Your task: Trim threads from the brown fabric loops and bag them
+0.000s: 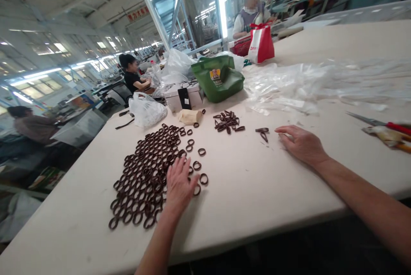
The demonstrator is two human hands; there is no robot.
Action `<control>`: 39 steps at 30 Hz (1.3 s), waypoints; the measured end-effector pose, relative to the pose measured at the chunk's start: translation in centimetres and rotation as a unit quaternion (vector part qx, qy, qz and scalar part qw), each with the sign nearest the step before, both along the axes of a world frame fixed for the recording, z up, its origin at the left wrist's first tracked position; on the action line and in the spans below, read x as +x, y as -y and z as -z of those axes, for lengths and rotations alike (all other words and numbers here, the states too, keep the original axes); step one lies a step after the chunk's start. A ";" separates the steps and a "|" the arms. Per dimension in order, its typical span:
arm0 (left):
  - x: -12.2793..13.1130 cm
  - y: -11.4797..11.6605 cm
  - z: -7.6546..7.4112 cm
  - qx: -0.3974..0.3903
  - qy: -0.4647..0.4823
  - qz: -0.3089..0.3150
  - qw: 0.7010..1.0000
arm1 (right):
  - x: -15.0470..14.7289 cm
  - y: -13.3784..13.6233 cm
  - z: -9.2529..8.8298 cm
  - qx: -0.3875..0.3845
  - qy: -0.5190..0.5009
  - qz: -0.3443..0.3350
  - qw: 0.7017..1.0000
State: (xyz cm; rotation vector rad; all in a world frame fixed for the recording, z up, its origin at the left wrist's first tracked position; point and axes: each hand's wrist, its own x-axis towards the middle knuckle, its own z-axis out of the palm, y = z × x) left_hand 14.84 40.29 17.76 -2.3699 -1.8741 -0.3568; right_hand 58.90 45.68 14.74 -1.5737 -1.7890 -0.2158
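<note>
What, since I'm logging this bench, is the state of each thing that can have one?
Left hand: open, fingers spread, at the rings
Right hand: on the table, grip unclear
Rings: looped, spread in a broad patch
Small pile: narrow loops, heaped
Green bag: standing, creased
Red bag: upright
White bag: crumpled
Clear sheets: spread, wrinkled
Scissors: lying down, cut by frame
Lamps: lit
</note>
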 end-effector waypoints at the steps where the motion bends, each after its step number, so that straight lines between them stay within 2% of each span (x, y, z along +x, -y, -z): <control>1: -1.3 -0.4 0.1 0.005 0.001 -0.045 0.999 | 0.0 0.0 0.0 0.000 0.002 0.003 1.000; 2: -2.3 -0.9 0.3 0.002 0.000 -0.078 0.997 | 0.0 0.0 0.0 -0.001 0.004 0.006 1.000; 4: -3.6 -1.9 0.8 -0.017 -0.005 -0.099 0.995 | -0.1 0.1 -0.1 -0.009 0.009 0.009 1.000; 10: -3.3 -5.0 1.6 -0.038 -0.015 -0.069 0.997 | -0.1 -0.4 0.1 -0.025 0.016 0.012 0.999; 19: -3.5 -8.8 0.6 -0.044 -0.017 -0.040 0.998 | -0.8 0.0 -0.3 -0.051 -0.040 0.021 0.998; 23: -3.0 -8.3 -0.9 -0.055 0.001 -0.048 0.997 | -0.6 0.3 -0.5 -0.068 -0.038 0.026 0.997; 25: -3.8 -6.7 -2.2 -0.047 0.013 -0.069 0.996 | -0.5 0.6 -0.6 -0.081 -0.040 0.025 0.996; 27: -6.1 -4.4 -3.9 -0.005 0.027 -0.091 0.995 | -0.5 0.7 -0.6 -0.088 -0.044 0.032 0.995; 29: -9.9 -1.2 -5.3 0.079 0.042 -0.110 0.990 | -0.6 0.3 -0.6 -0.092 -0.043 0.040 0.994; 32: -16.3 5.8 -6.3 0.197 0.047 -0.151 0.967 | -0.9 -0.3 -0.6 -0.103 -0.015 0.045 0.994; 34: -20.0 11.3 -5.7 0.223 0.056 -0.218 0.948 | -1.1 -0.4 -0.6 -0.103 0.014 0.053 0.993; 36: -22.7 16.3 -4.2 0.225 0.089 -0.286 0.927 | -1.3 -0.3 -0.6 -0.100 0.036 0.061 0.992; 39: -25.0 21.6 -1.1 0.236 0.174 -0.361 0.885 | -1.7 -0.4 -0.7 -0.095 0.058 0.083 0.990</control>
